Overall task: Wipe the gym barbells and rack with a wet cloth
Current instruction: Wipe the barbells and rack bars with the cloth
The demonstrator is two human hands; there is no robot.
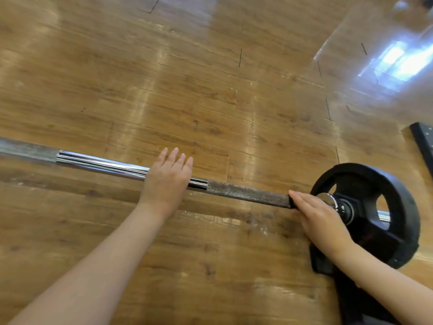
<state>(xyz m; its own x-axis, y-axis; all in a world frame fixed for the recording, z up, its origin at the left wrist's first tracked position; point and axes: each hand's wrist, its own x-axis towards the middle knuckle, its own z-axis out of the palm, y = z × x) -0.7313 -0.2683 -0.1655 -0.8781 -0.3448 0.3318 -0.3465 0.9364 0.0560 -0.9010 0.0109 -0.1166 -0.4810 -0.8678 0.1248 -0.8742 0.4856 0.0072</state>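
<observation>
A barbell (246,192) lies across the wooden floor, with chrome sections and rough knurled sections. A black weight plate (398,198) sits on its right end behind a chrome collar (328,199). My left hand (167,181) rests flat on the chrome part of the bar, fingers straight and pointing away from me. My right hand (321,216) lies over the bar just beside the collar. It holds a dark cloth (291,201) against the knurled section, and only a small edge of that cloth shows past the fingertips.
A black metal piece (424,144), possibly part of the rack's base, lies on the floor at the far right. Dark fabric (346,292) shows below the plate near my right forearm. Glossy wooden floor (187,78) stretches beyond the bar.
</observation>
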